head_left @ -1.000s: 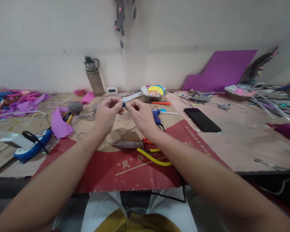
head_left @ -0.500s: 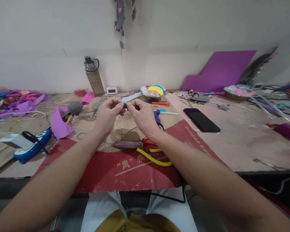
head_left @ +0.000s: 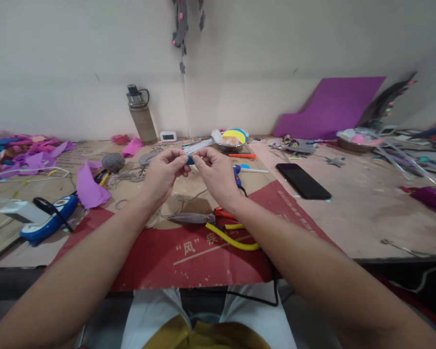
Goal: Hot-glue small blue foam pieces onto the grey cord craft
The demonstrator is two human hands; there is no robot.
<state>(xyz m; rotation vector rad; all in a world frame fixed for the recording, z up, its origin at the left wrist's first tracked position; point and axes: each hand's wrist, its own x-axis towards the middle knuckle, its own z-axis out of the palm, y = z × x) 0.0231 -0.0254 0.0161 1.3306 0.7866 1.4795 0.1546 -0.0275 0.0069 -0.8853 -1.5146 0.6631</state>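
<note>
My left hand (head_left: 163,172) and my right hand (head_left: 214,172) meet above the middle of the table, fingers pinched together. Between their fingertips sits a small blue piece (head_left: 191,159), mostly hidden by the fingers. Both hands grip it, held a little above the cardboard (head_left: 189,189). Below my wrists lie grey scissors (head_left: 192,218) and yellow-handled pliers (head_left: 232,238) on a red printed sheet (head_left: 167,257). A blue glue gun (head_left: 237,177) rests just right of my right hand.
A black phone (head_left: 303,181) lies to the right. At the back stand a grey water bottle (head_left: 141,115), a small white clock (head_left: 168,136) and a bowl (head_left: 229,138). Purple felt scraps (head_left: 89,186), grey yarn (head_left: 113,162) and a blue-white device (head_left: 49,220) crowd the left; a purple sheet (head_left: 330,109) leans on the wall.
My two hands have drawn slightly closer together and shifted a little, still pinching the small blue piece. Nothing else on the table has moved.
</note>
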